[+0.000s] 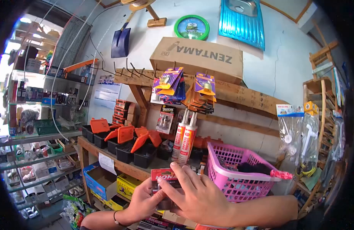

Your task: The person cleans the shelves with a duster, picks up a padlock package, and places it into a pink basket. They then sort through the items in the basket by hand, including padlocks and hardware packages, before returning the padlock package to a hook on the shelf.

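1. The wooden bench (92, 150) runs beyond the hands, its front edge low on the left; knuckles pushed forward and down could strike it. The space left of the hands, in front of the bench, looks the freest for moving.
2. The pink basket (242, 186) stands just beyond the right forearm, which crosses in front of it; a sideways swing of that elbow could knock its rim. Room is tightest here.
3. The two sealant tubes (188, 138) stand nearly upright behind the right fingertips; a forward reach could topple them.
4. The left hand (140, 201) is clamped on the packet's side. The right hand (202, 195) lies across its front with fingers spread; whether it also pinches cannot be told, its thumb being hidden.
5. The red-topped packet (163, 173) is between both hands, in front of the bench; a loosened left pinch could drop it.
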{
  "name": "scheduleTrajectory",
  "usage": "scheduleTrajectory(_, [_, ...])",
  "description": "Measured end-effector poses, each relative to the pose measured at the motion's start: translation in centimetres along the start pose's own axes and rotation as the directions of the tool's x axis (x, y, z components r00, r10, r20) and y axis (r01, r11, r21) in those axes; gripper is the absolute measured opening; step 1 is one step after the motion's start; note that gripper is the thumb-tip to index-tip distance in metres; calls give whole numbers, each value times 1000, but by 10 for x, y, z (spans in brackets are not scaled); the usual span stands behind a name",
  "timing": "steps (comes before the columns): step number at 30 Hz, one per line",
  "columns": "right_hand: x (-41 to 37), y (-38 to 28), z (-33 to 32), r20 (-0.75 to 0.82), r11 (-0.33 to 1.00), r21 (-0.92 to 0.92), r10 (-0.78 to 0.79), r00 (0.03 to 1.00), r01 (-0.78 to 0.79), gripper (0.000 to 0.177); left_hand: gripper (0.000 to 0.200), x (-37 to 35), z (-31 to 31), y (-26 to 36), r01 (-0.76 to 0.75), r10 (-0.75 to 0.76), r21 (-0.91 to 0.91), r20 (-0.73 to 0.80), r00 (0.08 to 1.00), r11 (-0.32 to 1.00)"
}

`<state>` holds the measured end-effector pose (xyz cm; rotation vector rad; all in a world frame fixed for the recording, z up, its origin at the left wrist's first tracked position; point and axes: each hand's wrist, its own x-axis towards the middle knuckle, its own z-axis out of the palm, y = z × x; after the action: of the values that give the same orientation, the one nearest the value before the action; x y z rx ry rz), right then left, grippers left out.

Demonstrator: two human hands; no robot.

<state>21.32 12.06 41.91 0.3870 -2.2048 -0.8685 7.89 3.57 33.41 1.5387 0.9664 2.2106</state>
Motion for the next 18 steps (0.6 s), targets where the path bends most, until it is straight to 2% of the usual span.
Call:
scheduleTrajectory(3, [8,3,4,91,1000,18,-25,996,24,76,36,4,-6,0,32,-30,47,-42,999,998])
scheduleTrajectory(6, [23,0,12,10,1000,14,-17,1000,17,79,37,10,-19,2,20,-18,52,-39,999,998])
scheduleTrajectory(8, [38,1,11,27,999,39,11,1000,-12,80,38,16,-33,6,0,1,35,-10,1000,999])
scheduleTrajectory(9, [47,-1,10,48,996,74,41,998,-45,80,40,19,-41,11,-39,40,-52,13,999,998])
scheduleTrajectory(10, [57,1,12,-6,995,92,35,999,-34,81,43,27,-49,18,-96,102,-147,38,994,985])
scheduleTrajectory(11, [68,5,12,-2,997,71,37,999,-37,81,48,29,-62,26,-56,80,-236,91,993,970])
scheduleTrajectory(13, [98,13,8,29,992,68,109,994,-111,81,50,37,-83,36,-116,131,-149,96,987,982])
scheduleTrajectory(14, [115,17,6,22,990,59,128,991,-129,82,50,40,-95,43,-129,145,-161,93,985,978])
scheduleTrajectory(16, [145,31,4,-53,987,56,150,987,-147,86,58,46,-120,52,-143,162,-129,143,976,981])
scheduleTrajectory(17, [159,38,2,-101,990,21,138,985,-137,87,57,50,-136,51,-213,231,-120,156,960,970])
scheduleTrajectory(18, [173,43,2,-131,981,4,195,972,-196,88,55,51,-151,50,-229,239,-88,128,963,970])
